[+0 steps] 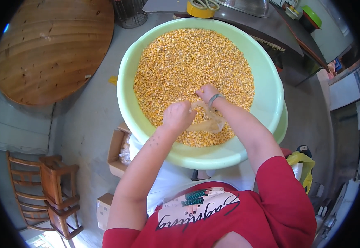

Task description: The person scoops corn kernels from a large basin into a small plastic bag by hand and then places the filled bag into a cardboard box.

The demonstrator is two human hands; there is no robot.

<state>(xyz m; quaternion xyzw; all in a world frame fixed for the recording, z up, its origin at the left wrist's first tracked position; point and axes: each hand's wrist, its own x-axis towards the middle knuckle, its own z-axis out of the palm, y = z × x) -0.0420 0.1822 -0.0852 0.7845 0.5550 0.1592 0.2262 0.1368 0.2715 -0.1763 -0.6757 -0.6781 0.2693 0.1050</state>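
Note:
A big pale green basin (123,82) in front of me holds a thick layer of yellow corn kernels (188,58). My left hand (178,116) is closed on the edge of a clear plastic bag (213,125), which hangs slack over the corn with its mouth partly spread. Just beyond the bag, my right hand (207,93) has its fingers curled together low over the corn, with a few kernels at the fingertips. A bracelet (216,98) circles the right wrist. The left fingertips are partly hidden behind the hand.
At the upper left leans a round wooden tabletop (56,45); wooden chairs (56,182) stand below it. An open cardboard box (116,155) with plastic bags sits by my left leg. Scissors (204,4) rest on yellow tape (199,11) past the basin. A yellow bag (304,165) is at right.

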